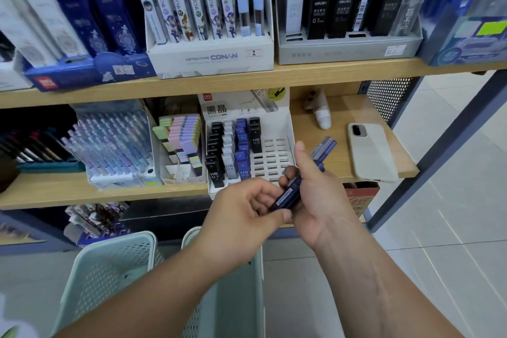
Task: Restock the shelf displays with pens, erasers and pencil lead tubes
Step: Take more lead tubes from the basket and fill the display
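lead tubes (285, 197) just before display's (290, 123) open slots (270, 158)

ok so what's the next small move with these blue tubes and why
Probably draw the blue tube that the left hand pinches free of the bundle in the right hand and drop it into the white display: its right-side slots stand empty.
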`<state>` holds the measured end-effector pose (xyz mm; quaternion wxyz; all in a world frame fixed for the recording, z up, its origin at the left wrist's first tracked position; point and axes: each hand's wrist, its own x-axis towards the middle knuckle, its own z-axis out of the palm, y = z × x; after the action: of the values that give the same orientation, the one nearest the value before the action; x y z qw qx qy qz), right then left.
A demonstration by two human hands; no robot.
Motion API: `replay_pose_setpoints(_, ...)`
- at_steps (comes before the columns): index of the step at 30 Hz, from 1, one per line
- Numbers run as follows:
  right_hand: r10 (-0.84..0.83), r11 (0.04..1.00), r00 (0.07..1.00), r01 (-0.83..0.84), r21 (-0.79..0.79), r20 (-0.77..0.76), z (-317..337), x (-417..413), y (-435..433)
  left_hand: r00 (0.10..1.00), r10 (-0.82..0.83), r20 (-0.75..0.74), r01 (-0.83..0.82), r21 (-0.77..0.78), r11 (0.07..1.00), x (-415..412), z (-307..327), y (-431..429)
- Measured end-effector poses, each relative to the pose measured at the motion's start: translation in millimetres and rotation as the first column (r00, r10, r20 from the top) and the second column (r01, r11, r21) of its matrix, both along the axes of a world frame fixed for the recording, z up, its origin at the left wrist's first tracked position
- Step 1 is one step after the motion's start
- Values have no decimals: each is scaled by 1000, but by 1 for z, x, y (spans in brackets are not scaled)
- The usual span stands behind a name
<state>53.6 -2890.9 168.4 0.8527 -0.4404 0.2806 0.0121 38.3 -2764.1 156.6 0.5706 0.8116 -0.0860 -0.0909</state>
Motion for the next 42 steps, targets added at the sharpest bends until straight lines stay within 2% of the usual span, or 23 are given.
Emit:
replay_pose_setpoints(4, 100, 992, 994, -97, -80, 32, 1, -6, 0, 994, 37, -101, -51, -137, 989, -4, 2, 6)
replay_pose_setpoints(7, 165, 985, 984, -161, -70, 64, 2, -9, 0, 978, 86, -190, -127, -215, 968, -9, 4, 7)
replay_pose_setpoints(10, 126, 992, 990, -124, -33, 58, -1, -8, 1, 949, 140, -283, -222, -283, 933, -11, 4, 8)
replay_pose_setpoints(13, 64, 997, 996, -62, -38, 54, -4, -5, -2, 931, 184, -314, -284, -310, 907, -12, 2, 11)
replay_pose_setpoints(21, 151, 979, 989, -150, -140, -4, -6, -6, -4, 941, 79, -328, -167, -248, 954, -8, 0, 19)
replay_pose_setpoints(23, 190, 969, 982, -190, -161, -10, -8, -5, -4, 950, 102, -296, -167, -204, 965, -3, -2, 20)
replay_pose_setpoints(26, 265, 935, 964, -263, -237, -23, -10, -7, -1, 975, 140, -173, -165, -139, 977, 10, -3, 20)
replay_pose_setpoints(30, 301, 924, 953, -300, -237, -34, -9, -7, -1, 1000, -6, 1, 6, -52, 999, 32, 3, 15)
replay_pose_setpoints(33, 221, 955, 974, -225, -192, -43, -9, -5, -8, 993, -61, 98, 55, 62, 997, 45, 10, 6)
replay_pose_setpoints(38, 47, 992, 994, -58, -110, -95, -14, -3, -21, 966, 72, 248, -107, 130, 986, 86, 19, -6)
replay_pose_setpoints(42, 20, 995, 997, -27, -98, -75, -15, -3, -31, 918, 77, 388, -181, 238, 954, 111, 25, -13)
